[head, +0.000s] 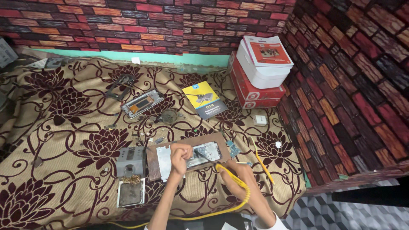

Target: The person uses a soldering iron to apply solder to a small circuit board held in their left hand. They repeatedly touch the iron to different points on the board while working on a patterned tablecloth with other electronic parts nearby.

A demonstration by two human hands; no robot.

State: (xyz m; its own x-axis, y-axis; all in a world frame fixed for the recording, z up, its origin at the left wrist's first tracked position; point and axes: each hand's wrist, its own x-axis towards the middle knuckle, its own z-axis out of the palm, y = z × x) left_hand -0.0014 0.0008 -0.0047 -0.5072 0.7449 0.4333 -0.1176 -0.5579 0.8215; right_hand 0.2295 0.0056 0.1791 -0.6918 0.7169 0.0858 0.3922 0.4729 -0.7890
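Note:
My left hand (180, 154) rests with curled fingers on an opened phone body (208, 152), pinching something small that I cannot make out. The phone lies on a brown board (152, 162) next to a silver metal plate (164, 158). My right hand (235, 175) grips a yellow-handled soldering iron (221, 168), its dark tip pointing up-left onto the phone's inside. The iron's yellow cord (243, 200) curls down around my right wrist and off toward the lower left.
A grey metal stand (130, 159) and a square tray (131, 194) sit left of the board. Farther back lie another phone frame (142, 103), a blue-yellow booklet (204, 99), stacked red and white boxes (257, 74), a small white adapter (260, 119). Yellow tool (263, 162) at right.

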